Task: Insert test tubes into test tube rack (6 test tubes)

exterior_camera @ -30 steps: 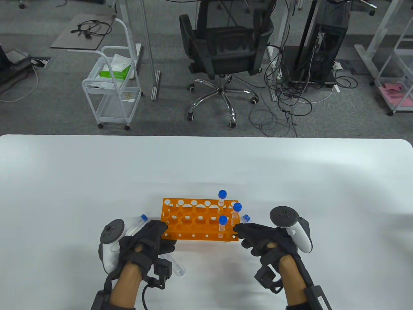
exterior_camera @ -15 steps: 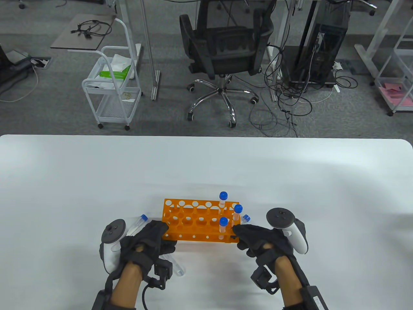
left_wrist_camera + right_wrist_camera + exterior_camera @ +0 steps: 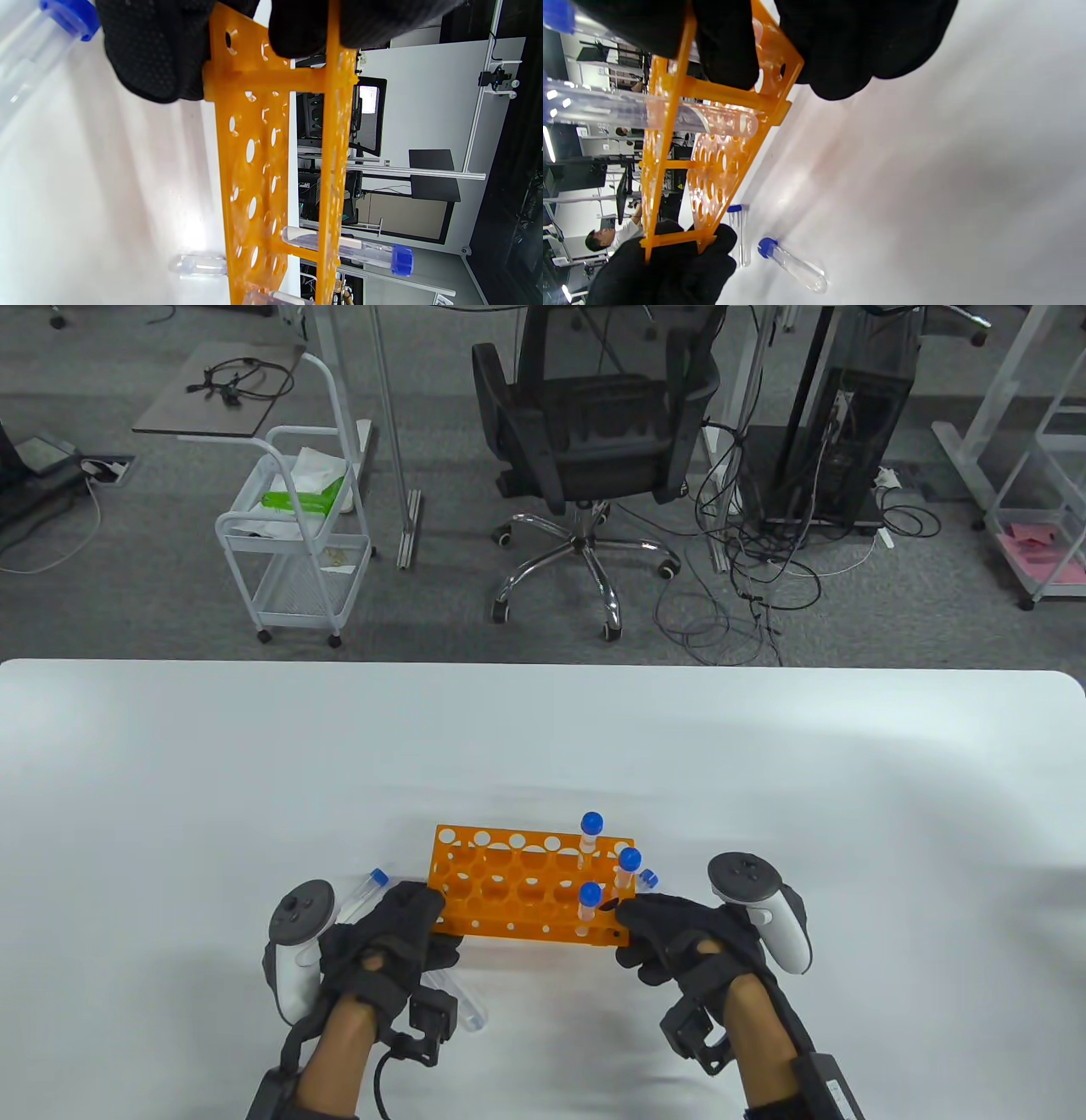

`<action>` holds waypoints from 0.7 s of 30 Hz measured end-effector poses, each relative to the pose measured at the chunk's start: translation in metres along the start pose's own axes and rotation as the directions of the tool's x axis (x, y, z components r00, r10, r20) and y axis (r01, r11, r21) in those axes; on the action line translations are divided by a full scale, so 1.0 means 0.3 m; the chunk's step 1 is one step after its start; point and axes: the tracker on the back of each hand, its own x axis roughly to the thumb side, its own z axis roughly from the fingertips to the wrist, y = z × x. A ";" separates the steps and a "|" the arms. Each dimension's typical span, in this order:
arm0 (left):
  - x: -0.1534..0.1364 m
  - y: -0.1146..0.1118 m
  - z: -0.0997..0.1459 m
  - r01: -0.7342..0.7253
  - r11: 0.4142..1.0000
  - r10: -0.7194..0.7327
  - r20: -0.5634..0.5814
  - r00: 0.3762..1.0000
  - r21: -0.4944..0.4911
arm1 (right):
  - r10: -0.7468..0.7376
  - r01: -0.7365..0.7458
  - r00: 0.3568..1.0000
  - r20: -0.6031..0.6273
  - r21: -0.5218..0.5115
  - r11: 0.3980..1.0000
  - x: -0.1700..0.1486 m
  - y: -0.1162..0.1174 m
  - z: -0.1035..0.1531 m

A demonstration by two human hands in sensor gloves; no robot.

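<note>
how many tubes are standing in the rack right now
3, all at the orange rack's right end: one at the back, one in the middle, one in front. None seems hidden.

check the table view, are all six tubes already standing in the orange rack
No, only three blue-capped tubes stand in the rack; at least one tube lies on the table beside the left hand.

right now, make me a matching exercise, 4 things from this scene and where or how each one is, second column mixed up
Things:
1. orange rack
2. left hand
3. right hand
4. tube left of the rack

Places or states:
A. grips the rack's end nearest the three standing tubes
B. lies flat on the white table, blue cap on
C. held at both ends, three capped tubes standing in it
D. grips the rack's end with only vacant holes

Pairs: 1-C, 2-D, 3-A, 4-B
</note>
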 end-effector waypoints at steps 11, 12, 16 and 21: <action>0.041 0.018 0.022 0.098 0.992 -0.103 0.067 0.992 0.074 | -0.048 0.048 0.999 -0.003 -0.070 0.996 -0.016 -0.046 0.002; 0.050 0.025 0.025 0.122 0.988 -0.130 0.080 0.988 0.090 | -0.049 0.049 0.999 -0.001 -0.079 0.996 -0.017 -0.051 0.003; 0.080 0.046 0.035 0.303 0.936 -0.324 0.106 0.940 0.177 | -0.054 0.054 0.999 0.002 -0.101 0.993 -0.020 -0.063 0.006; 0.106 0.084 0.050 0.459 0.832 -0.500 0.060 0.864 0.312 | -0.048 0.047 0.999 -0.007 -0.114 0.992 -0.022 -0.066 0.007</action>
